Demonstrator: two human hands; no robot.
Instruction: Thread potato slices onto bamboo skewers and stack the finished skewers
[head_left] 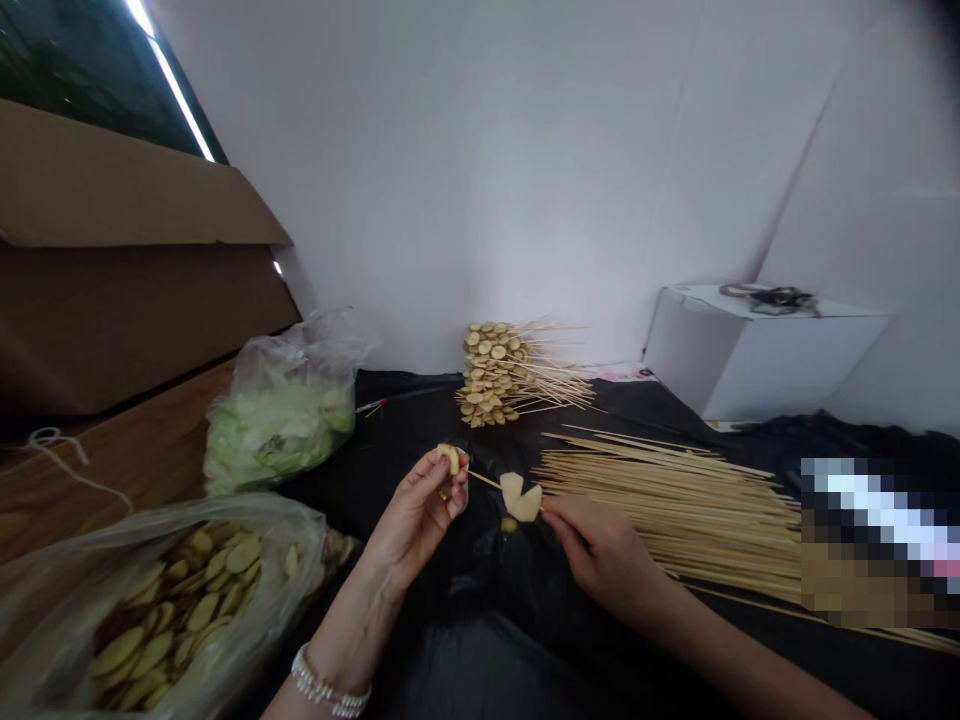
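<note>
Potato slice (449, 459) pinched in my left hand (417, 520), skewer (484, 480) running across to my right hand (600, 545) gripping it beside a pale chunk (522, 498); hands apart, and squeezing too hard could split the slice.

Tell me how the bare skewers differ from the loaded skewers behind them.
The bare skewers carry nothing, while the loaded skewers are threaded with round yellow slices. The bare skewers lie spread in a wide, flat fan; the loaded skewers form a compact heap nearer the wall. Both are thin, pale wooden sticks resting on black plastic sheeting.
</note>
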